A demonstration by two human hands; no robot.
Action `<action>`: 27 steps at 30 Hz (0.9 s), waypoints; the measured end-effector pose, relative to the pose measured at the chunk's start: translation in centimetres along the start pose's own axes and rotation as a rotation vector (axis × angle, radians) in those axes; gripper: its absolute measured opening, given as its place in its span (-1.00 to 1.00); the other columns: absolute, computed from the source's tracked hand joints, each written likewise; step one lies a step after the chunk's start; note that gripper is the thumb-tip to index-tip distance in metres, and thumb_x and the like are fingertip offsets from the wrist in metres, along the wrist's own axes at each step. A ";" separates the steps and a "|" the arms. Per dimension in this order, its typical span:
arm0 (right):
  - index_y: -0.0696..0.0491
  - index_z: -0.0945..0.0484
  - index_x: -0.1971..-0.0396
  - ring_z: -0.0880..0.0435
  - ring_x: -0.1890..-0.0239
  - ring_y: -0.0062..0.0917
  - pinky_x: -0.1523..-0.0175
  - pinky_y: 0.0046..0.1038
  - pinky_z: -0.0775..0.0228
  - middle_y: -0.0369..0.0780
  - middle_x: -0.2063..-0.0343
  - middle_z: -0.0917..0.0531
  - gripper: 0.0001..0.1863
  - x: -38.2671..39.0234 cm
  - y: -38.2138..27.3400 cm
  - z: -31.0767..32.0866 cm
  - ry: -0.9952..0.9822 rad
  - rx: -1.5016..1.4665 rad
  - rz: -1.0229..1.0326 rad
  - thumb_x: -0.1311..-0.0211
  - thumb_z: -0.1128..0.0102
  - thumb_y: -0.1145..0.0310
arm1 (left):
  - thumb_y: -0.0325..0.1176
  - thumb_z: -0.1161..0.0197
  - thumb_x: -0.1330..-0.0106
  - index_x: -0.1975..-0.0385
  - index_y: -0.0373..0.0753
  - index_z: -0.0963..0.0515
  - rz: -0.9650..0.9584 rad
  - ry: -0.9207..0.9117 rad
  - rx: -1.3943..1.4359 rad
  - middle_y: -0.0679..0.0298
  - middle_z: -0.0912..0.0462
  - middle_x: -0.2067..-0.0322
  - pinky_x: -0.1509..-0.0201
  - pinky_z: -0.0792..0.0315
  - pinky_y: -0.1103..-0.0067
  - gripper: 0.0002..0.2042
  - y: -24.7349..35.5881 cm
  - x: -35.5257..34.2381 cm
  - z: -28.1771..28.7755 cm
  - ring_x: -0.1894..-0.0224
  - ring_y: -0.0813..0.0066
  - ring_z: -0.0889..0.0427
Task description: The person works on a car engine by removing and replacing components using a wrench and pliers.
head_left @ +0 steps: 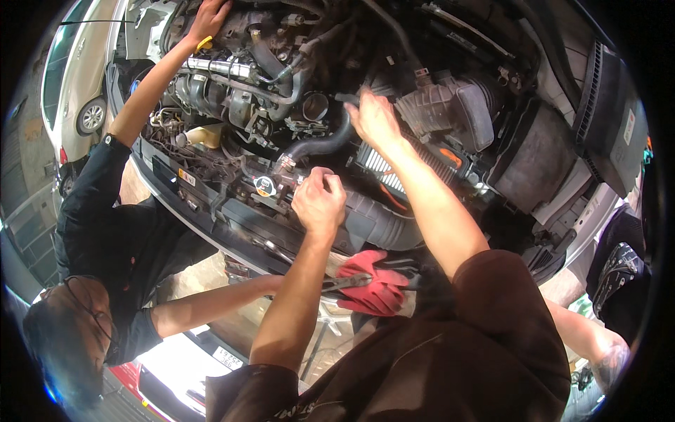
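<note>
My left hand (319,202) is closed, its fingers curled in, just right of the radiator cap (264,187) at the front of an open engine bay. Whatever it may hold is hidden. Farther in, my right hand (375,121) has its fingers bent beside the upper end of a curved black hose (325,144); what lies between them does not show. A round throttle opening (315,107) sits left of that hand. To its right is a ribbed black intake duct (444,111). Below my right wrist, white pleats of an air filter (380,169) are exposed.
A co-worker at left rests a hand (208,20) on the engine; their other forearm (218,302) reaches toward mine. A red glove (373,283) and pliers (346,283) lie by the front edge. A large black cover (534,158) stands right. Another person's arm (587,334) shows lower right.
</note>
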State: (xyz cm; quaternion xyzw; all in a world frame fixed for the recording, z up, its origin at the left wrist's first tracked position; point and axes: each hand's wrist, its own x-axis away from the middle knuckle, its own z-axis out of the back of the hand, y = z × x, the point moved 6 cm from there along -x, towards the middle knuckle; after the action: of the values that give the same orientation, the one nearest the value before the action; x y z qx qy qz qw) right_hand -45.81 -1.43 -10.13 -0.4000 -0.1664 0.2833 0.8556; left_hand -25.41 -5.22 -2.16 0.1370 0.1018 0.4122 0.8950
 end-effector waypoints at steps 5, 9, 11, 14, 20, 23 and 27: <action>0.32 -0.49 0.07 -0.72 0.14 0.24 -0.02 0.04 -0.59 0.24 0.38 -0.69 -0.46 -0.4 0.4 0.0 -0.149 -0.104 -0.210 -0.31 -0.43 0.12 | -0.36 -0.23 -0.27 0.44 -0.12 -0.63 -0.021 0.007 -0.026 0.13 -0.72 0.49 0.28 -0.57 0.23 -0.92 0.2 -0.1 0.3 0.43 0.03 -0.71; 0.35 -0.50 0.12 -0.74 0.14 0.16 -0.02 0.00 -0.61 0.20 0.37 -0.71 -0.53 0.2 -0.9 -0.3 -0.094 0.065 0.013 -0.36 -0.36 0.17 | -0.35 -0.22 -0.27 0.44 -0.12 -0.62 -0.024 0.017 -0.026 0.13 -0.73 0.49 0.27 -0.57 0.22 -0.92 -0.1 -0.1 0.2 0.43 0.03 -0.71; 0.33 -0.47 0.08 -0.76 0.17 0.14 0.06 -0.02 -0.63 0.21 0.34 -0.71 -0.57 0.0 -0.6 -1.2 -0.128 0.196 0.154 -0.40 -0.31 0.21 | -0.35 -0.22 -0.28 0.44 -0.12 -0.62 -0.036 0.021 -0.039 0.12 -0.73 0.49 0.27 -0.57 0.22 -0.92 0.1 0.0 0.1 0.43 0.03 -0.71; 0.26 -0.47 0.08 -0.77 0.35 -0.04 0.28 -0.10 -0.61 0.12 0.38 -0.70 -0.67 -0.4 -0.1 -1.6 -0.074 0.152 0.111 -0.46 -0.21 0.26 | -0.29 -0.19 -0.35 0.37 -0.11 -0.65 0.009 -0.015 0.029 0.07 -0.74 0.43 0.23 -0.55 0.14 -0.87 -0.2 0.2 -0.1 0.36 -0.08 -0.71; 0.17 -0.48 0.15 -0.39 0.72 -0.52 0.63 -0.40 -0.28 -0.15 0.57 -0.56 -0.75 -0.5 3.1 -5.5 -0.224 -1.342 -1.167 -0.60 0.07 0.28 | -0.35 -0.22 -0.29 0.45 -0.12 -0.62 -0.026 0.009 -0.035 0.12 -0.73 0.49 0.29 -0.57 0.21 -0.91 0.6 -0.1 0.3 0.43 0.02 -0.71; 0.20 -0.65 0.24 -0.78 0.48 -0.25 0.37 -0.25 -0.61 -0.05 0.41 -0.73 -0.69 -1.5 -1.1 -2.3 -0.424 -0.235 -0.544 -0.51 -0.04 0.27 | -0.34 -0.22 -0.29 0.45 -0.13 -0.62 0.000 0.029 -0.011 0.13 -0.73 0.49 0.28 -0.57 0.21 -0.90 -0.9 0.0 0.9 0.44 0.02 -0.71; 0.11 -0.72 0.27 -0.83 0.16 -0.20 0.19 -0.15 -0.67 -0.11 0.38 -0.77 -0.81 -2.4 -3.2 -2.9 -0.135 0.565 0.108 -0.33 -0.17 0.35 | -0.34 -0.23 -0.29 0.44 -0.13 -0.62 -0.007 0.004 -0.023 0.13 -0.73 0.49 0.26 -0.57 0.22 -0.91 0.7 -0.2 0.5 0.43 0.03 -0.72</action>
State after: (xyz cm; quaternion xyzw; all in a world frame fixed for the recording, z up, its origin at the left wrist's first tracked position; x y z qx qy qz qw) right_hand -45.09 -6.30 -9.56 -0.1345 -0.1159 0.3894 0.9038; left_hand -25.85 -5.01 -1.48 0.1257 0.0992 0.4105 0.8977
